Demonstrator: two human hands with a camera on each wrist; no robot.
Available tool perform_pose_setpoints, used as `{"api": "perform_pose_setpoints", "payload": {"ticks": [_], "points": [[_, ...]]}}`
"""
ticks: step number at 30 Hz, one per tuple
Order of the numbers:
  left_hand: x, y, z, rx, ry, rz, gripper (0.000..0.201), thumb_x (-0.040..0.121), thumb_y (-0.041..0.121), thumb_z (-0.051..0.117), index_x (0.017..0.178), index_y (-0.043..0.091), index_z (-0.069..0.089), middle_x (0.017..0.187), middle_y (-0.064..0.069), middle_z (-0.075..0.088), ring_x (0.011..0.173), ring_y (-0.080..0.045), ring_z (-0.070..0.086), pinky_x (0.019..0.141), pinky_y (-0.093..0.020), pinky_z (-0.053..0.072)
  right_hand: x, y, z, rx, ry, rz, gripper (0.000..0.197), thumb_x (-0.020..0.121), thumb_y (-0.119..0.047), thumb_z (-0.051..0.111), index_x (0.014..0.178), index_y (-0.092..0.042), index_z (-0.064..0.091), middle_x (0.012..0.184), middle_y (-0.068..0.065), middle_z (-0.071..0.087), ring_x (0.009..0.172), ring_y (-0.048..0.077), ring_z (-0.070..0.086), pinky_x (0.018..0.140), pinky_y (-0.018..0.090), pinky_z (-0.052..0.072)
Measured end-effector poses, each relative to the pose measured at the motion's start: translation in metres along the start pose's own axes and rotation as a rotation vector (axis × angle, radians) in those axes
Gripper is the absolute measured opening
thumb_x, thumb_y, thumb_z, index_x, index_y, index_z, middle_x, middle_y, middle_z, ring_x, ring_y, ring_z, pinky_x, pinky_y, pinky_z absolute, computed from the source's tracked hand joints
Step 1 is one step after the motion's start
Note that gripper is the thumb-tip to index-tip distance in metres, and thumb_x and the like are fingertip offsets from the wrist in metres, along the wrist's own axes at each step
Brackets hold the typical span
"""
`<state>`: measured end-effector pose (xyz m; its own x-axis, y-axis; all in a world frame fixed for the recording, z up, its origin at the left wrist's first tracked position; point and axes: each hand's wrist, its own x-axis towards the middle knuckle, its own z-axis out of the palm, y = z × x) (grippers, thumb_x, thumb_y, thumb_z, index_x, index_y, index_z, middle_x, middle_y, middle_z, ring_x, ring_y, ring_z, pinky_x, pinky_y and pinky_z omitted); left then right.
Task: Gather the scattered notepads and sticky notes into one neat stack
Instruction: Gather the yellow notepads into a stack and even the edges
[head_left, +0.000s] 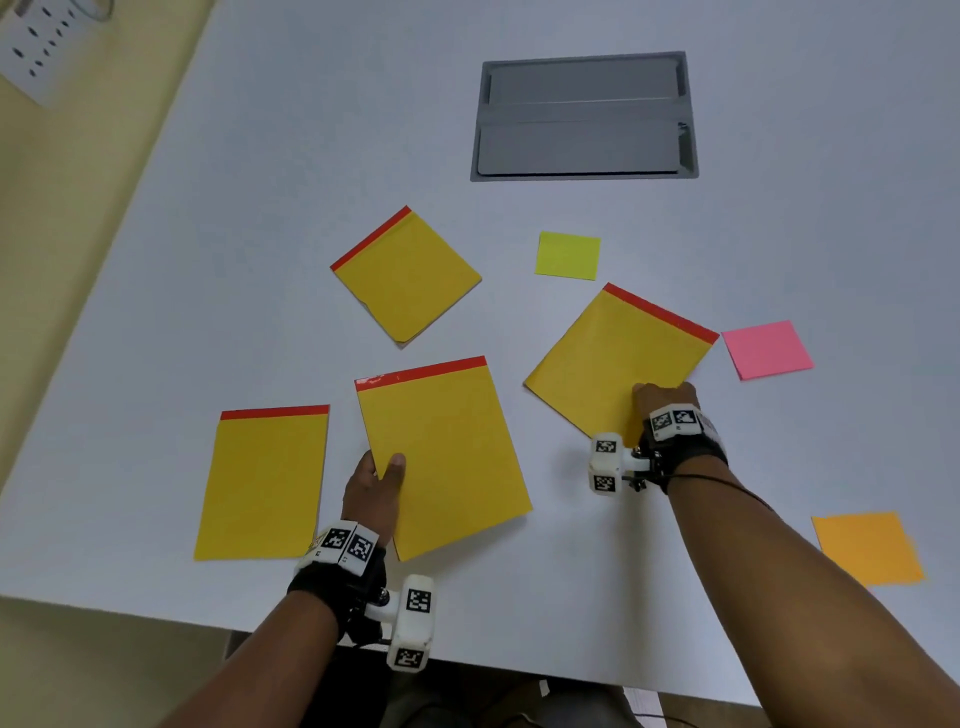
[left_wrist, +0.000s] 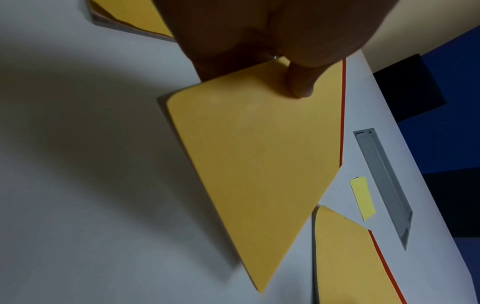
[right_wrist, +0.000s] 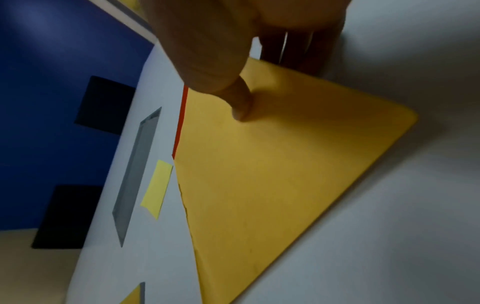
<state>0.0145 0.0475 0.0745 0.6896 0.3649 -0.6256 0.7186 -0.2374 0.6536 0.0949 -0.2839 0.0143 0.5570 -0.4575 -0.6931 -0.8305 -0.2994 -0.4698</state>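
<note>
Four yellow notepads with red top strips lie scattered on the white table (head_left: 249, 171). My left hand (head_left: 384, 467) pinches the near-left edge of the middle notepad (head_left: 447, 457), thumb (left_wrist: 298, 84) on top of that pad (left_wrist: 259, 156). My right hand (head_left: 660, 392) pinches the near edge of the right notepad (head_left: 618, 353); its thumb (right_wrist: 241, 105) presses the cover (right_wrist: 272, 179), fingers underneath. A third notepad (head_left: 262, 483) lies at the left, a tilted one (head_left: 405, 273) farther back. Three sticky notes lie loose: lime (head_left: 567, 255), pink (head_left: 767, 349), orange (head_left: 867, 548).
A grey recessed cable hatch (head_left: 584, 117) sits in the table behind the pads. A white power strip (head_left: 36, 47) lies off the table at the far left. The table's front edge (head_left: 519, 670) runs just behind my wrists.
</note>
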Motion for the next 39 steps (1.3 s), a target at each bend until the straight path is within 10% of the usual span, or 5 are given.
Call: {"api": "perform_pose_setpoints", "payload": {"ticks": [12,21,28,33,39], "points": [[-0.017,0.035,0.036,0.010,-0.073,0.054,0.049,0.096,0.032,0.043,0.141,0.012,0.036,0.142,-0.010,0.048,0.128,-0.032,0.047,0.110,-0.041,0.037,-0.029,-0.001,-0.039,0.286,-0.262,-0.183,0.026,0.087,-0.032,0.061,0.113,-0.032,0.057,0.115,0.004,0.067,0.103,0.032,0.064,0.097,0.051,0.050],[-0.006,0.032,0.056,-0.071,-0.252,0.122,0.100,0.057,0.088,0.039,0.141,0.035,0.032,0.147,0.001,0.044,0.131,-0.029,0.047,0.109,-0.052,0.037,-0.067,-0.021,-0.026,0.312,-0.411,-0.240,0.046,0.086,-0.018,0.066,0.129,-0.016,0.050,0.119,0.005,0.064,0.103,0.027,0.062,0.093,0.044,0.051],[-0.029,0.099,0.047,-0.102,-0.274,-0.068,0.075,0.084,0.072,0.020,0.117,0.018,0.060,0.108,-0.007,0.064,0.106,-0.031,0.061,0.096,-0.043,0.050,-0.080,-0.031,-0.008,0.390,-0.415,-0.218,0.061,0.077,-0.027,0.074,0.130,-0.018,0.047,0.124,0.007,0.062,0.112,0.033,0.060,0.100,0.054,0.048],[0.004,0.106,0.041,0.154,-0.381,0.061,0.077,0.087,0.069,0.014,0.132,0.019,0.051,0.135,-0.013,0.056,0.122,-0.032,0.053,0.106,-0.045,0.041,-0.070,-0.032,-0.008,0.447,-0.368,-0.191,0.047,0.077,-0.025,0.074,0.120,-0.017,0.059,0.123,0.013,0.066,0.107,0.034,0.064,0.098,0.055,0.049],[0.070,0.112,0.016,-0.158,-0.473,-0.134,0.020,0.096,0.033,0.044,0.086,0.019,0.053,0.089,0.000,0.054,0.076,-0.014,0.054,0.072,-0.031,0.043,-0.050,-0.025,-0.002,0.472,-0.238,-0.146,0.049,0.071,-0.034,0.076,0.116,-0.029,0.055,0.118,0.006,0.067,0.105,0.035,0.064,0.097,0.056,0.049]]}}
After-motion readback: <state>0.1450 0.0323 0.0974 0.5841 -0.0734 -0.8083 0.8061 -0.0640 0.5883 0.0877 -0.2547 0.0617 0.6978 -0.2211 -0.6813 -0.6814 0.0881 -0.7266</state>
